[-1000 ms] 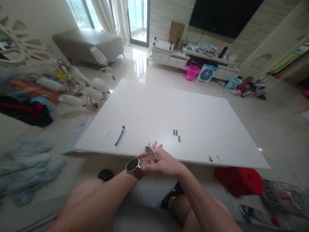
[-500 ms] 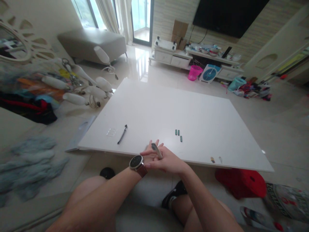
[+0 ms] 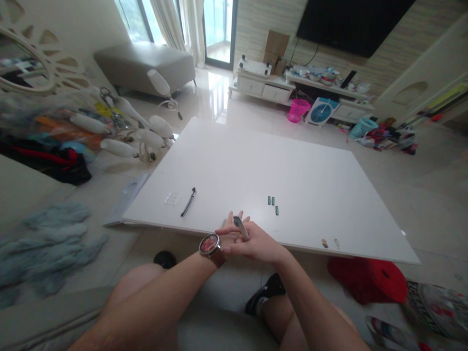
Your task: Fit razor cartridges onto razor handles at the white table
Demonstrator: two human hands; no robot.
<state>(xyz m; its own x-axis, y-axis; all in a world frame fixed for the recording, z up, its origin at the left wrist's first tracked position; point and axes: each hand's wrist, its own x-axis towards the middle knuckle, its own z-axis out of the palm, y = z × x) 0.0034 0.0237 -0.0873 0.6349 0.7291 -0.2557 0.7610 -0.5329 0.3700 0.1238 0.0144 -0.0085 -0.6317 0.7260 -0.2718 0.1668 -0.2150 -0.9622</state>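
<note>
My left hand (image 3: 229, 225) is stretched out over the near edge of the white table (image 3: 263, 161), fingers spread, with a watch (image 3: 209, 244) on its wrist. My right hand (image 3: 258, 241) lies across it, closed around a short light-coloured handle with a dark ribbed end (image 3: 241, 228); its exact kind is too small to tell. This end points up and away above the left hand. To the left on the table lie a black razor (image 3: 188, 202) and a clear plastic piece with slots (image 3: 171, 198). Three small green-and-black razor cartridges (image 3: 273, 201) lie to the right of my hands.
Near the table's front right edge are a small yellowish-dark piece (image 3: 324, 243) and a small clear piece (image 3: 337, 243). A red stool (image 3: 367, 280) stands below that edge. White lamp arms (image 3: 146, 139) are beside the far left side, and grey cloth (image 3: 54, 253) is at left.
The view has shifted slightly, so everything appears a little further right. The watch face has lit up. Both hands keep nearly the same pose.
</note>
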